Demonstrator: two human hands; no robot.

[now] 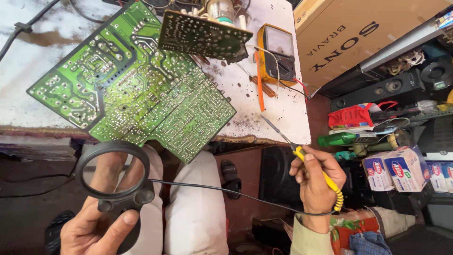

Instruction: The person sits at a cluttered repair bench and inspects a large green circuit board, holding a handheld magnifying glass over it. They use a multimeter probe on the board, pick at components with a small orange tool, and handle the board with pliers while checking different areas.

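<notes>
My left hand (96,229) grips the black handle of a round magnifying glass (113,171), held low in front of my knees below the board. My right hand (315,177) holds a soldering iron (311,163) with a yellow handle; its thin metal tip points up-left over the table's front edge, apart from the board. A black cord runs from the iron's end across my lap. A large green circuit board (127,85) lies solder side up on the white table (278,113), its near corner overhanging the edge. A smaller dark green board (200,35) stands tilted behind it.
A yellow multimeter (278,52) with leads and an orange screwdriver (259,87) lie on the table's right part. A brown cardboard box (358,33), speakers, a green bottle (337,139) and small white cartons (406,167) crowd the shelves at right. A sandal lies on the floor.
</notes>
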